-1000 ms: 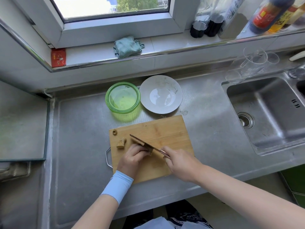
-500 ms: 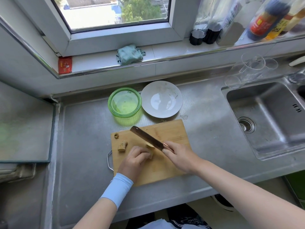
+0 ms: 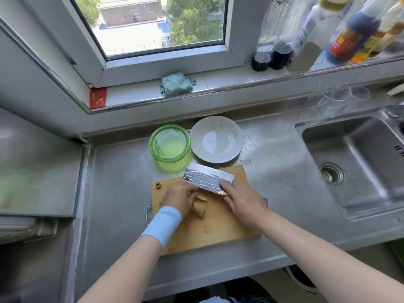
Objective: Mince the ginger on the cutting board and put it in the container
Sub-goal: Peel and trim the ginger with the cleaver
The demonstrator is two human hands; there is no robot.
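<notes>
A wooden cutting board [image 3: 218,228] lies on the steel counter. Ginger pieces [image 3: 199,205] sit on it near the middle, and a small scrap [image 3: 158,185] lies at its far left corner. My left hand [image 3: 180,197] rests on the board with curled fingers touching the ginger. My right hand [image 3: 242,199] grips the handle of a cleaver [image 3: 207,179], whose broad blade is turned flat side up over the board's far edge. A green round container [image 3: 169,143] stands just behind the board.
A grey plate [image 3: 216,138] sits next to the container. The sink [image 3: 358,162] is at the right, with clear glasses [image 3: 334,99] behind it. A teal cloth [image 3: 177,83] and bottles [image 3: 352,29] are on the window ledge. A glass-topped surface [image 3: 37,171] lies at the left.
The cleaver has turned from edge-on to flat side up and moved toward the board's far edge. More ginger pieces show beside my left hand. The camera has moved closer.
</notes>
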